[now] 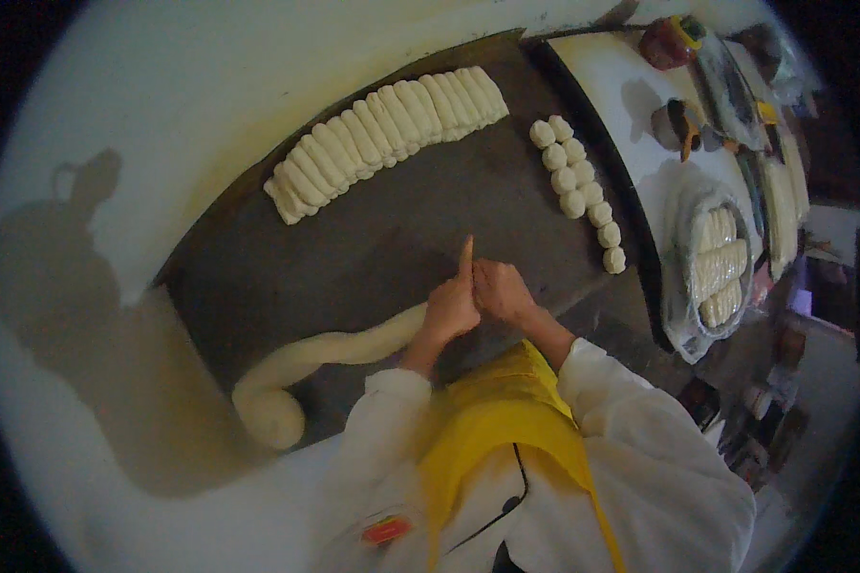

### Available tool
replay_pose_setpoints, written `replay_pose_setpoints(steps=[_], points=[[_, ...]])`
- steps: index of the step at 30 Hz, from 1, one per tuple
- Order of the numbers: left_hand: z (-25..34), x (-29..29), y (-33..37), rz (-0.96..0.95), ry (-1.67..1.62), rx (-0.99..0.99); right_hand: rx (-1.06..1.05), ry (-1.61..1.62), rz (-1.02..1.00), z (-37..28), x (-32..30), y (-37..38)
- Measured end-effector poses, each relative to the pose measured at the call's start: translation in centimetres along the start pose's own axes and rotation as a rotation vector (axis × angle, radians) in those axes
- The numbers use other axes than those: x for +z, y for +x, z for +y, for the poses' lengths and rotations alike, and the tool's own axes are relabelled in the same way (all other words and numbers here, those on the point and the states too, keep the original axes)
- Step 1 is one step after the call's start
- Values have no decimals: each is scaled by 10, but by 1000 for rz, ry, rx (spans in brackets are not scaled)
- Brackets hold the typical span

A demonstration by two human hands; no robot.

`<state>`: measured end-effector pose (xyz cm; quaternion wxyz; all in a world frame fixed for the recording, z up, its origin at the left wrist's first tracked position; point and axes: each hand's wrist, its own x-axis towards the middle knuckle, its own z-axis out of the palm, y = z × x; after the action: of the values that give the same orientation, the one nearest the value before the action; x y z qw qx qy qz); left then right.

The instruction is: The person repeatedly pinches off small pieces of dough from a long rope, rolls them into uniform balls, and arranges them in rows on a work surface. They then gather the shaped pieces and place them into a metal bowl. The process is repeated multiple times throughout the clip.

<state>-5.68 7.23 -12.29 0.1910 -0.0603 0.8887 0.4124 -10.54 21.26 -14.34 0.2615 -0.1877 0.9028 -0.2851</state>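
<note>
A long rope of pale dough [339, 350] curls at its thick left end on the dark worktop [392, 229] and thins toward my hands. My left hand [451, 307] is wrapped round the rope's right end, one digit pointing up and away. Close against it, my right hand [503, 290] is closed, knuckles up; whatever lies in its fingers is hidden. Beyond them, several small round dough pieces [572, 178] stand in a double row that narrows to a single one at the right. A long row of rolled dough strips [382, 129], packed side by side, lies along the far edge.
On a white surface to the right, an oval tray wrapped in clear plastic [721, 263] holds more dough rolls. Behind it stand a metal cup [677, 122] and a red jar [672, 43]. A pale wall [210, 86] borders the worktop's left and far sides.
</note>
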Motion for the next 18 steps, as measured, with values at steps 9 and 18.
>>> replay_pose_setpoints(steps=[9, 18], points=[[23, 38, 33, -51, 229, -244, -62, -138, 88, 27, -38, -4], [8, 14, 53, -152, 174, -284, -137, 325, 216, 24, -44, -67]])
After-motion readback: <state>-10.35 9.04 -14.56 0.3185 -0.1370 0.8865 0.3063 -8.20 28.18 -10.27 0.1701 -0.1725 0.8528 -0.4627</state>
